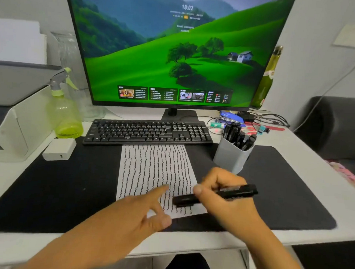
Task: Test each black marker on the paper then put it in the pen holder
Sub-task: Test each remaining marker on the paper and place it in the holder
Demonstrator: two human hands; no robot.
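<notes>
Desk mat (68, 190), marker (216, 196) tip blurred

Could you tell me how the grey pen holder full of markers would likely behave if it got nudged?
The tall, narrow grey plastic pen holder may tip rather than slide, since it stands on the black fabric desk mat. The black markers inside lean right and stick out above the rim, probably making it top-heavy that way.

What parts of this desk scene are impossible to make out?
Head view only:
- Marker: middle hidden by the right hand; cap on or off unclear.
- Paper: near corner covered by the left hand.
- Pen holder: markers' lower halves hidden by its wall.
- Monitor: text too small; top cut off.
</notes>
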